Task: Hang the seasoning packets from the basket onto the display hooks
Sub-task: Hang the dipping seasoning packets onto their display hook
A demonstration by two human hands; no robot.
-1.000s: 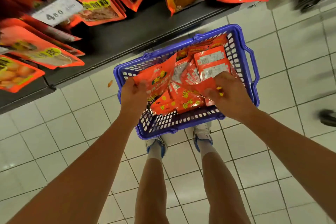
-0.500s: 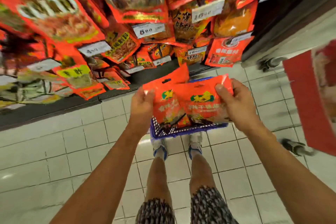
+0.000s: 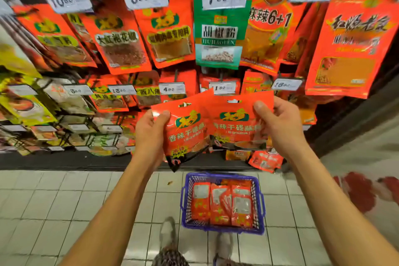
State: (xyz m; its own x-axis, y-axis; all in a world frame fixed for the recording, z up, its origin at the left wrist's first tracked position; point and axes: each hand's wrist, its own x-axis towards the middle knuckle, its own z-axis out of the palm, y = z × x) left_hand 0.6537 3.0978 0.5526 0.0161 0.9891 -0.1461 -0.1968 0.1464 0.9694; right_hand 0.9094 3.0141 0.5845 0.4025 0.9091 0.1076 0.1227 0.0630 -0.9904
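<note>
Gripping glossy, seemingly foil red packets (image 3: pixel 212 127): left hand (image 3: pixel 149 136), right hand (image 3: pixel 280 125).

You see red-orange seasoning packets (image 3: pixel 212 127) with green logos, a blue-purple mesh basket (image 3: pixel 260 205), one green hanging packet (image 3: pixel 219 34), pale tiled floor (image 3: pixel 54 196).

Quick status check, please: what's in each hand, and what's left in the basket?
Left hand grips one red packet, right hand another. Both off the hooks. More packets in blue basket. Nothing blocking.
</note>
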